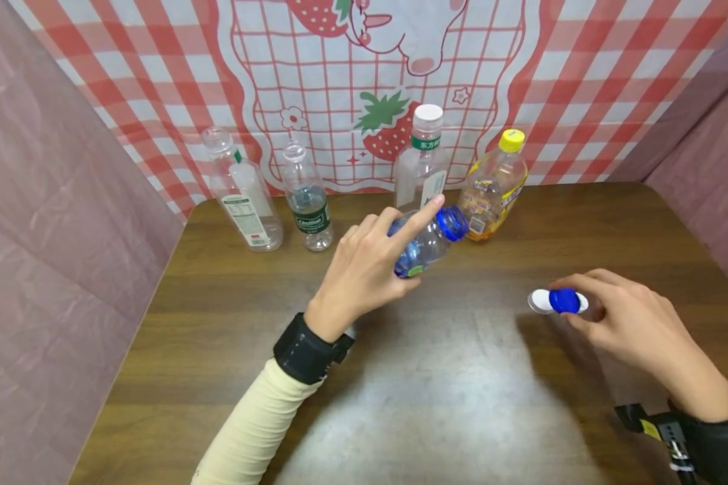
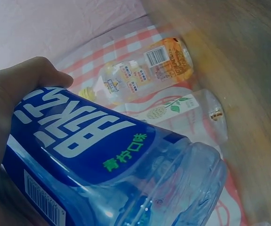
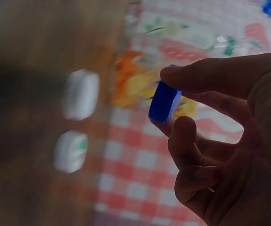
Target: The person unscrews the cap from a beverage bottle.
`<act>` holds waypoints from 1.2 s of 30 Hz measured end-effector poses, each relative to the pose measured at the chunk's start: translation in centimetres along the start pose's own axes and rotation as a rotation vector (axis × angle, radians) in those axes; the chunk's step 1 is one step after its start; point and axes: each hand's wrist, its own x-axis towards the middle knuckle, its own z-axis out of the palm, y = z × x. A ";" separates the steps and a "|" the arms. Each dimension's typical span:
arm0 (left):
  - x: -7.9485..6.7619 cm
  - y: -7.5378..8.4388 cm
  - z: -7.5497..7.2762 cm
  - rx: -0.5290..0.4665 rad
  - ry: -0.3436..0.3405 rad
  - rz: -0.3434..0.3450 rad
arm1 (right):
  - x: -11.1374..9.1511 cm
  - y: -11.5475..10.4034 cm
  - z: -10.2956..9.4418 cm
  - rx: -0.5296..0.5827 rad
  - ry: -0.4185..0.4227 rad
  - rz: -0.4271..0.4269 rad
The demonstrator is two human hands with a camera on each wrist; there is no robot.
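Note:
My left hand (image 1: 367, 266) grips a clear plastic bottle with a blue label (image 2: 83, 136), tilted so that its blue-ringed neck (image 1: 451, 223) points up and to the right. The neck shows no cap on it. At the right, my right hand (image 1: 633, 323) pinches a blue bottle cap (image 3: 165, 101) between thumb and fingers. In the head view that cap overlaps two white caps, one of them (image 1: 541, 301) just left of it. The right wrist view shows both white caps, the upper one (image 3: 81, 94) and the lower one (image 3: 71, 151), on the table apart from the fingers.
Along the back of the wooden table (image 1: 218, 404) stand an uncapped clear bottle (image 1: 243, 195), a smaller uncapped green-labelled bottle (image 1: 308, 202), a white-capped bottle (image 1: 421, 162) and a yellow-capped bottle (image 1: 494, 185). A red-checked cloth (image 1: 613, 81) hangs behind them.

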 end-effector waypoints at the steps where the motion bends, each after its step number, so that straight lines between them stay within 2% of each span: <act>1: 0.0 0.0 -0.1 -0.003 0.002 -0.004 | -0.3 0.4 0.4 -0.001 -0.032 0.019; 6: -0.1 -0.3 -0.4 -0.009 0.019 -0.017 | -1.0 1.3 2.0 0.017 -0.171 0.092; 11: -0.2 -0.5 -0.4 -0.014 0.028 -0.016 | -1.0 1.8 3.0 0.041 -0.268 0.110; 14: -0.2 -0.5 -0.5 -0.015 0.026 -0.015 | -1.0 1.9 3.4 0.040 -0.294 0.113; 19: -0.3 -0.6 -0.6 -0.013 0.027 -0.020 | -0.8 1.8 3.7 0.028 -0.288 0.110; 25: -0.4 -0.7 -0.7 -0.017 0.037 -0.018 | -0.8 1.4 3.3 0.020 -0.317 0.148; 27: -0.3 -0.8 -0.7 -0.018 0.041 -0.015 | -0.9 1.0 2.9 0.013 -0.300 0.164; 30: -0.2 -0.9 -0.7 -0.030 0.042 -0.023 | -0.7 0.2 2.3 0.006 -0.205 0.158; 33: -0.2 -1.0 -0.5 -0.063 0.032 -0.036 | 0.3 -1.2 1.4 0.008 -0.083 0.110; 36: -0.1 -1.1 -0.3 -0.094 0.028 -0.055 | 2.1 -3.4 0.3 0.015 -0.013 0.040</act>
